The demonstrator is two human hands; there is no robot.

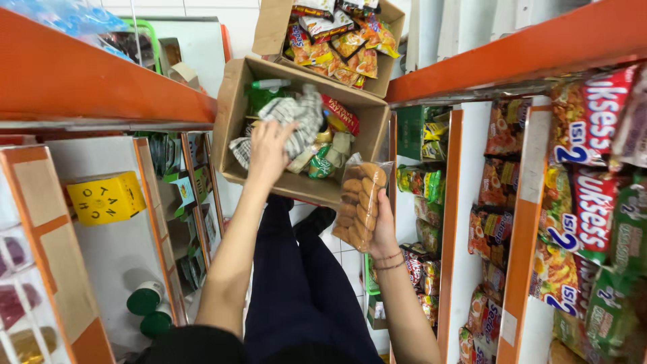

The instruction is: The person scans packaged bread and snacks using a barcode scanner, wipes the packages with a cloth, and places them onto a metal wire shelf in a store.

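Hands apart: left hand (pixel 268 149) gripping checkered packet (pixel 296 114) inside cardboard box (pixel 232 101), right hand (pixel 381 226) clutching biscuit bag (pixel 359 202) below.

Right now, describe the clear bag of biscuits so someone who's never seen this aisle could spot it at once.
Find the open cardboard box on the floor between the orange shelves. Just past its near right corner, the right hand holds up the clear bag of round golden-brown biscuits. Unlike the printed, colourful packets in the box and on the shelves, it is transparent and its stacked biscuits show through.
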